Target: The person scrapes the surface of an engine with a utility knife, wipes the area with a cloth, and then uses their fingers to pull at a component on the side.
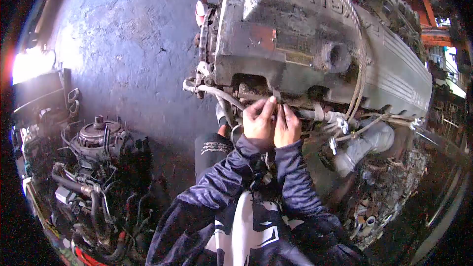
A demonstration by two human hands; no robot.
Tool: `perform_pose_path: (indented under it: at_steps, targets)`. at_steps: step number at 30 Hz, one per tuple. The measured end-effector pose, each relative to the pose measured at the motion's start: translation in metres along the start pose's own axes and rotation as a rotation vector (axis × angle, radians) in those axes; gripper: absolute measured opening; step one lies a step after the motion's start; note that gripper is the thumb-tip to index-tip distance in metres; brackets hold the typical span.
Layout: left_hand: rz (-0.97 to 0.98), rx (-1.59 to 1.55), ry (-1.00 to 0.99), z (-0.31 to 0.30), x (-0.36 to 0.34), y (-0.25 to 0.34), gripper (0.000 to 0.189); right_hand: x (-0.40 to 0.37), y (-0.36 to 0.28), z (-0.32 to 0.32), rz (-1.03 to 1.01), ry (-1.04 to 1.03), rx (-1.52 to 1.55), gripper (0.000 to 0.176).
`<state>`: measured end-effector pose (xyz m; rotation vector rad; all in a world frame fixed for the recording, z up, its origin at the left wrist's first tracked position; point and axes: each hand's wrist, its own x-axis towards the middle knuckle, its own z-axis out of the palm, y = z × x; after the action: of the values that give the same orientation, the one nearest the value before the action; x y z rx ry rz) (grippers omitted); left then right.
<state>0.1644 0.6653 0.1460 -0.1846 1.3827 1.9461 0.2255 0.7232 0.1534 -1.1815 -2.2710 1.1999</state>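
Engine [315, 39]: left end borders broad grey floor [133, 54]; near edge close to person's body. Left hand [258, 120] and right hand [287, 127] side by side at near edge, toward left corner; fingertips pinched, cannot tell what either grips. Engine top grey, grimy, raised lettering, rope [362, 44] draped across.

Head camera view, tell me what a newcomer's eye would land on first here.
Probably the big grey engine cover with raised lettering, spanning the upper middle and right, a rope draped across it. Next would come the wearer's left hand and right hand, close together at the cover's lower edge. Bright glare at the left edge also draws the eye.
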Motion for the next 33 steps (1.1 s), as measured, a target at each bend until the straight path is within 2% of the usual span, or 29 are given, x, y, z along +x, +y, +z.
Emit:
perform_pose_path:
  at_steps: [2, 3, 5, 6, 7, 8, 11, 12, 13, 15, 16, 17, 19, 22, 23, 25, 33]
  targets:
    - [-0.020, -0.040, 0.015, 0.004, 0.001, 0.006, 0.025, 0.001, -0.006, 0.000, -0.037, 0.027, -0.025, 0.023]
    - [0.082, 0.073, -0.018, 0.001, 0.003, 0.007, 0.025, 0.001, -0.007, 0.000, -0.024, 0.024, -0.025, 0.023]
    - [0.027, 0.017, -0.048, 0.001, 0.000, 0.016, 0.025, 0.007, -0.010, -0.003, 0.094, -0.093, -0.111, 0.022]
    - [0.081, 0.088, -0.064, -0.002, 0.000, 0.010, 0.026, 0.005, -0.004, -0.002, 0.044, -0.070, -0.059, 0.022]
    - [-0.008, 0.017, 0.016, 0.003, -0.001, 0.009, 0.025, 0.002, -0.007, 0.000, -0.018, 0.005, -0.030, 0.020]
    - [0.004, -0.015, 0.031, 0.005, 0.002, 0.008, 0.025, 0.006, -0.009, 0.001, -0.052, 0.017, -0.029, 0.019]
    - [-0.023, -0.024, 0.014, 0.003, 0.001, 0.014, 0.026, 0.010, -0.021, -0.004, -0.072, -0.028, -0.061, 0.019]
    - [0.018, -0.019, -0.025, 0.001, 0.000, 0.014, 0.027, 0.009, -0.022, -0.004, -0.020, -0.023, -0.016, 0.020]
    - [-0.025, 0.034, -0.006, 0.001, -0.002, 0.014, 0.027, 0.006, -0.009, -0.002, 0.081, -0.057, 0.019, 0.020]
    - [-0.033, -0.028, 0.018, 0.002, -0.001, 0.009, 0.026, 0.003, 0.000, 0.008, -0.115, 0.109, 0.019, 0.021]
    - [0.006, -0.064, 0.031, 0.003, 0.001, 0.008, 0.025, 0.005, -0.014, 0.005, -0.005, 0.039, 0.064, 0.022]
    - [0.034, 0.035, -0.019, 0.000, 0.001, 0.024, 0.024, 0.010, -0.021, -0.001, -0.033, -0.034, -0.070, 0.024]
    - [-0.005, -0.075, -0.004, -0.002, 0.003, 0.014, 0.025, 0.009, -0.027, -0.004, -0.019, -0.070, -0.089, 0.025]
    - [-0.135, -0.099, 0.044, 0.000, -0.001, 0.014, 0.026, 0.003, -0.015, 0.006, -0.086, 0.050, -0.007, 0.023]
    - [-0.140, -0.100, 0.049, -0.002, 0.000, 0.012, 0.026, 0.003, -0.014, 0.006, -0.082, 0.045, -0.009, 0.023]
    - [-0.131, -0.175, 0.008, -0.004, -0.002, 0.009, 0.024, 0.002, -0.014, 0.000, 0.062, -0.073, -0.061, 0.024]
    - [-0.146, -0.192, 0.056, 0.003, -0.002, 0.015, 0.019, 0.007, -0.001, -0.002, 0.041, -0.069, 0.042, 0.021]
